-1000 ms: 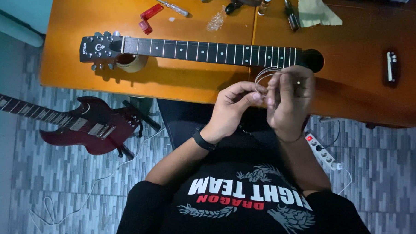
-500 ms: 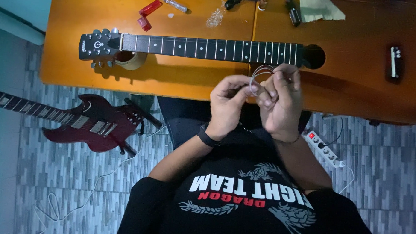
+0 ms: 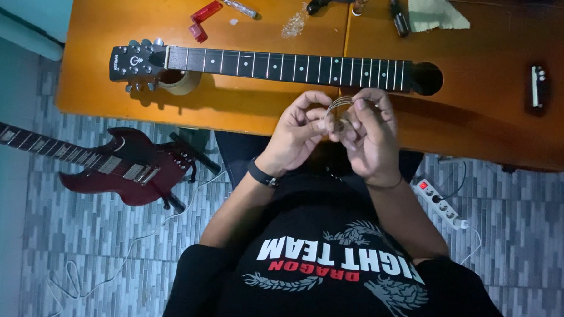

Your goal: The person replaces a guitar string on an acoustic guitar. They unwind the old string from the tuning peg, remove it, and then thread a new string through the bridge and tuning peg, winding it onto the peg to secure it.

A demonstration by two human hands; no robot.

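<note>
We pinch the thin coiled metal guitar string [image 3: 341, 105] between our left hand [image 3: 297, 135] and right hand [image 3: 371, 138], both closed on it, at six o'clock from the black fretted guitar neck [image 3: 285, 67] on the orange wooden tabletop [image 3: 143, 19], and we'd best unwind it slowly, avoiding kinks

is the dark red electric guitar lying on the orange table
No, the dark red electric guitar lies on the grey tiled floor, beside the orange wooden table.
</note>
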